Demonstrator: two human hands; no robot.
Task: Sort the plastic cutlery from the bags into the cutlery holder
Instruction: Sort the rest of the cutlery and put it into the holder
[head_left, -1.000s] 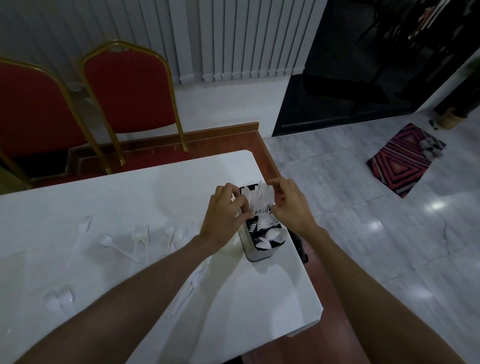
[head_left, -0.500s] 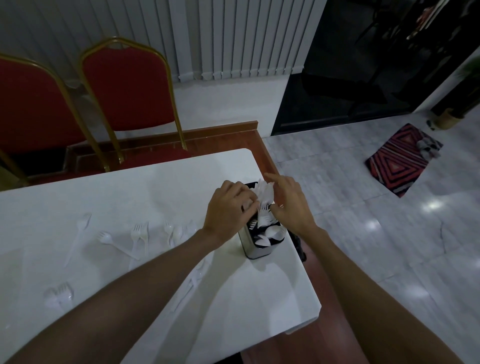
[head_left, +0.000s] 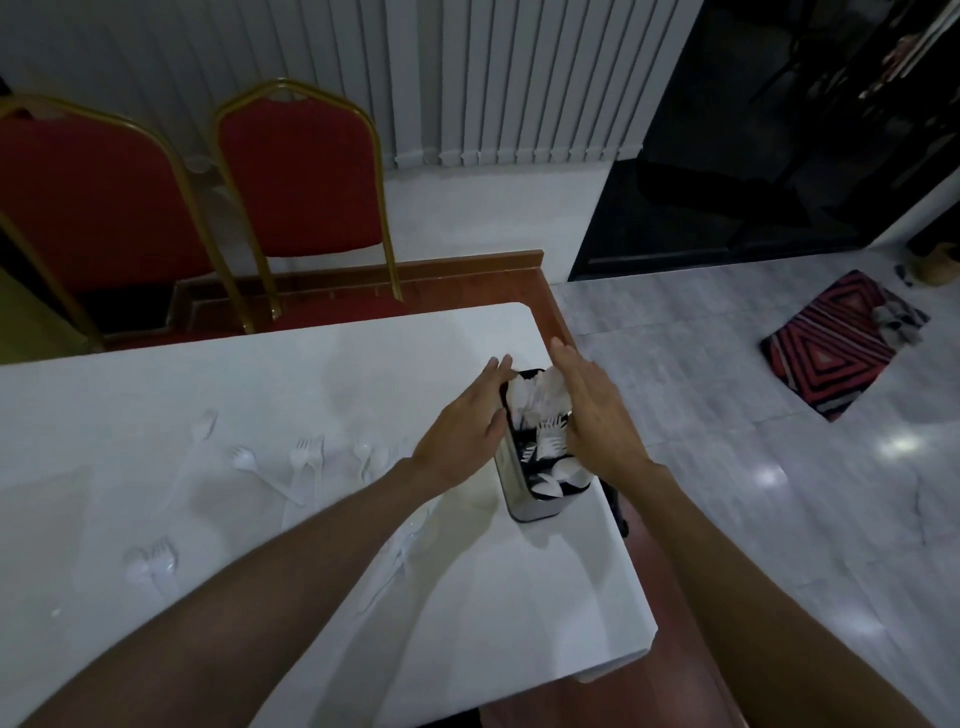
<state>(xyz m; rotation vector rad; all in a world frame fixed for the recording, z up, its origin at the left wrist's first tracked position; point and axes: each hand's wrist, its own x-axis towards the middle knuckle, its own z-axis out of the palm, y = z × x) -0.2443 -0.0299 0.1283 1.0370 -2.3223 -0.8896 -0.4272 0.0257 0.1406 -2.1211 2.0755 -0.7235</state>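
A metal cutlery holder (head_left: 523, 500) with a dark inside stands near the right edge of the white table (head_left: 519, 613). A bunch of white plastic cutlery (head_left: 535, 399) stands in its far compartment, with forks and spoons in the nearer ones. My left hand (head_left: 465, 423) lies flat against the holder's left side with its fingers stretched out. My right hand (head_left: 597, 415) rests flat over the right side, touching the cutlery tops. Neither hand grips a piece. Loose white forks (head_left: 306, 453) and a spoon (head_left: 244, 458) lie on the table to the left.
More plastic cutlery (head_left: 151, 564) lies near the front left, and some clear-wrapped pieces (head_left: 402, 545) beside my left forearm. Two red chairs (head_left: 296, 176) stand behind the table. The table's right edge is close to the holder. A striped rug (head_left: 841, 343) lies on the tiled floor.
Both hands held the bunch of cutlery over the holder with pinched fingers; it now sits lower in the holder, and both hands have let go and spread flat beside it.
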